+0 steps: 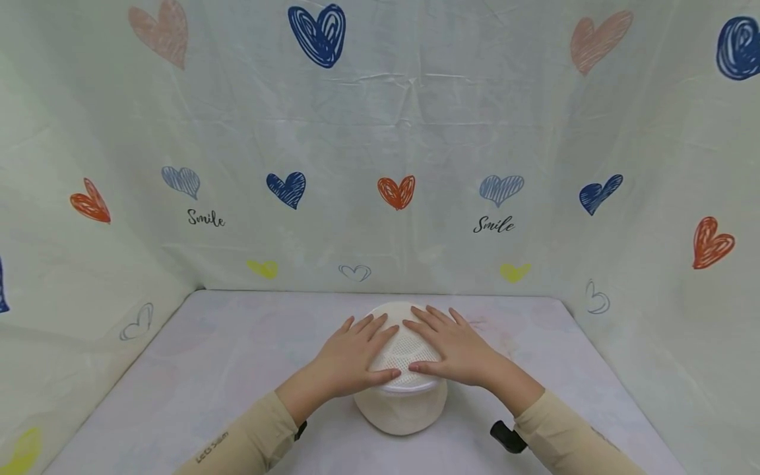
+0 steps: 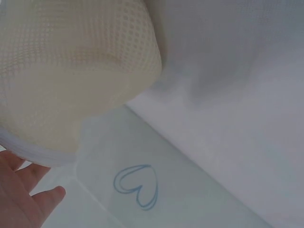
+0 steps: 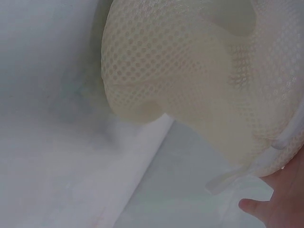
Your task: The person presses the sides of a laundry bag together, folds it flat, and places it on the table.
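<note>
A cream mesh laundry bag [image 1: 401, 410], rounded and puffed out, stands on the table with a white zip band curving round it. My left hand [image 1: 351, 359] lies on its left side, fingers spread and fairly straight. From the right, my right hand [image 1: 456, 349] rests on the bag in much the same way, the two thumbs pointing towards each other. In the left wrist view the bag [image 2: 90, 52] fills the upper left, with fingers by the band. The right wrist view shows the mesh [image 3: 147, 61] close up and a strip-like zip end [image 3: 221, 183]. What the bag contains is hidden.
The pale tabletop [image 1: 237, 349] spreads round the bag. Behind it and on both sides hangs a white curtain [image 1: 356, 138] printed with hearts and the word Smile. A black strap piece [image 1: 508, 437] sits at the right wrist, by the beige sleeve [image 1: 564, 432].
</note>
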Demonstrator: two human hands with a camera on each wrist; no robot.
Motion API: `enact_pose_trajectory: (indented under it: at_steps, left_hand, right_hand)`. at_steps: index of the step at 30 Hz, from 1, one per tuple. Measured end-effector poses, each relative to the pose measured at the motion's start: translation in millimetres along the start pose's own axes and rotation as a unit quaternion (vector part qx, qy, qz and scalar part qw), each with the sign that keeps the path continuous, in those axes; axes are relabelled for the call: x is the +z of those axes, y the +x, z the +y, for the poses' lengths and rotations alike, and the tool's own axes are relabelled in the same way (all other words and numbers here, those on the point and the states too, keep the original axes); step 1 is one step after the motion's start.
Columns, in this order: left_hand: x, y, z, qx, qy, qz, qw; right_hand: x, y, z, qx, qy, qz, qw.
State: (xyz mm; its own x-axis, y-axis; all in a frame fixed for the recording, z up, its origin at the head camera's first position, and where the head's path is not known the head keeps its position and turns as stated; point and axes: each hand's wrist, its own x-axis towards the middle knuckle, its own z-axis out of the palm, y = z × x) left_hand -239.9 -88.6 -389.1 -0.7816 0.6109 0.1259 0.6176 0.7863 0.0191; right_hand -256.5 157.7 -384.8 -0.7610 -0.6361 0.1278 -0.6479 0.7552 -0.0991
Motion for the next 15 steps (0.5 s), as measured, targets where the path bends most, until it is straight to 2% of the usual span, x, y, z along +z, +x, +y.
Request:
enact_pose_trajectory:
  at_steps: [15]
  left_hand:
    - [5.8, -3.2, 4.1, 0.002, 0.0, -0.014, 0.9999]
  right_hand:
    - [14.5, -10, 1, -0.003, 0.005, 0.013, 1.0]
